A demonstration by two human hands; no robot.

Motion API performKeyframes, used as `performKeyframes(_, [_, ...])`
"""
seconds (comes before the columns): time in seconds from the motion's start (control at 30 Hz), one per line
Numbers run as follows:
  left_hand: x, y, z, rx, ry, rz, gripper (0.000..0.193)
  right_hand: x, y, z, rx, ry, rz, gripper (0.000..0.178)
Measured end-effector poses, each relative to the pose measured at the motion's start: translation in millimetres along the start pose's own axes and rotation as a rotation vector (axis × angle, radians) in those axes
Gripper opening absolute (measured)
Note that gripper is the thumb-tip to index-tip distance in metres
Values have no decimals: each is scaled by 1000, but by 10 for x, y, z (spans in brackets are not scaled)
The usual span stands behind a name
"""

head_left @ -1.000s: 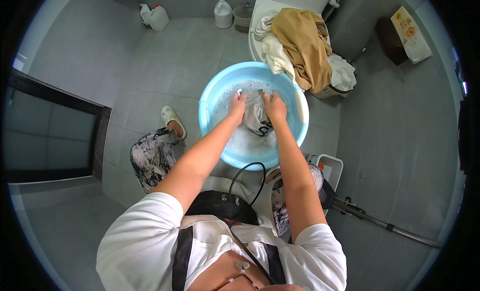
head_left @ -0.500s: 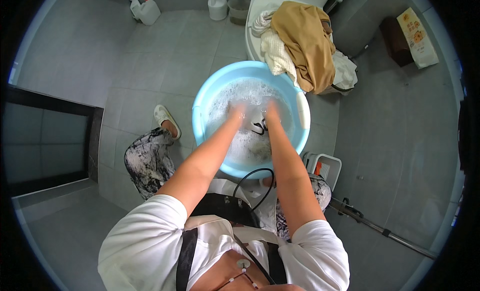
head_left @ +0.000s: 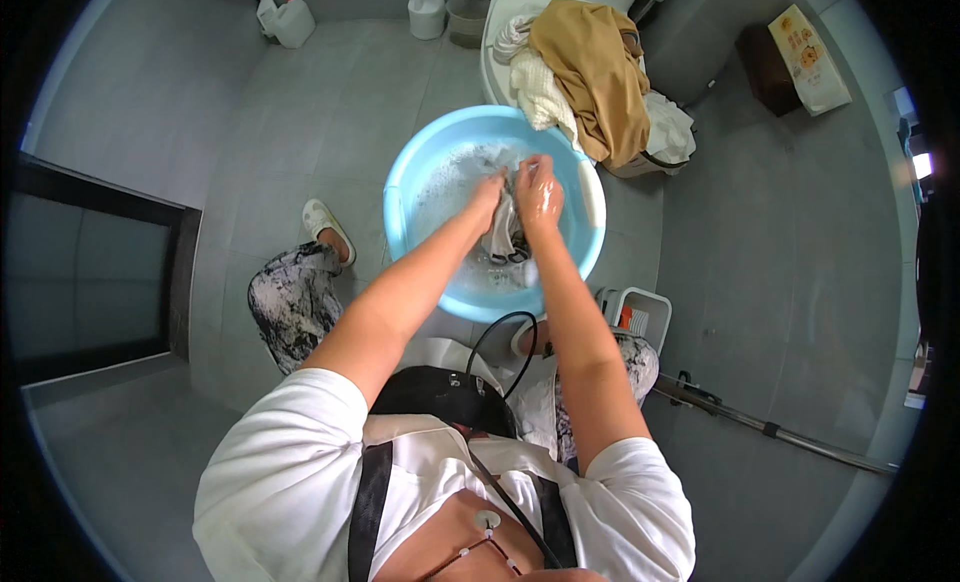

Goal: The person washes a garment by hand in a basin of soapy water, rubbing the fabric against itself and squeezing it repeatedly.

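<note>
A light blue basin (head_left: 402, 172) holds sudsy water. Inside it a wet white piece of cloth with dark markings (head_left: 501, 239) hangs between my hands, its lower part lying in the suds. My left hand (head_left: 487, 200) is closed on the cloth's left side. My right hand (head_left: 540, 194), wet and flecked with foam, is closed on its upper right side. The cloth's exact kind cannot be made out, and my left fingertips are partly hidden.
A tan garment (head_left: 592, 67) and a cream knit (head_left: 540, 90) are heaped on the toilet (head_left: 497, 77), the knit touching the basin's rim. White jugs (head_left: 427, 12) stand by the far wall. A grey-white rack (head_left: 650, 317) and a metal pole (head_left: 735, 412) are at the right.
My hands have come up out of the suds, no longer blurred, and the cloth now shows between them. The view has shifted slightly.
</note>
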State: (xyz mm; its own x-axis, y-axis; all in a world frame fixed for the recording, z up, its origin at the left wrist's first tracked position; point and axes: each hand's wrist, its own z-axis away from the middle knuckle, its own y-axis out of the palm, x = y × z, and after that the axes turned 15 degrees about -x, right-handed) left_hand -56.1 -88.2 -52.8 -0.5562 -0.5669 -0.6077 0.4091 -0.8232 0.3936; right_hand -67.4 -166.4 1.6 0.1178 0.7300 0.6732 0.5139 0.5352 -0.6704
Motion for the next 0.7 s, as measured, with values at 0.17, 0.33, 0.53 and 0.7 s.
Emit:
performKeyframes(0.17, [-457,5,200,70,312,-179,32,21,-343,-196,297,-181,-220,48])
performKeyframes(0.33, [-956,127,475,284,500,-190,28,411,-687,-166,487,-219,-16,51])
performKeyframes(0.53, [-1059,-313,730,208,515,-221,34,810,-903,-407,267,72,-613,26])
performKeyframes(0.7, [-764,-686,528,283,569,-538,63,1531,-1412,-622,212,201,-870,23])
